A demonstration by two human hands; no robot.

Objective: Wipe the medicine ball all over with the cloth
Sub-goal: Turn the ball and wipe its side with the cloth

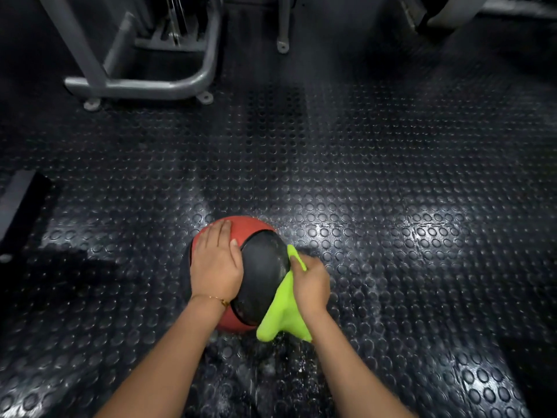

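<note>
Medicine ball (259, 267) rests on the studded floor (391, 206), near-centre. Left hand (215, 263) lies flat on its top, fingers straight. Right hand (310, 285) grips the green cloth (283, 315) against its right side.

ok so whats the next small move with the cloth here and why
Probably drag the cloth across the black panel. The right hand holds it only against the right side of the medicine ball, the left hand lies flat on its red upper left, and the panel between them is uncovered.
</note>
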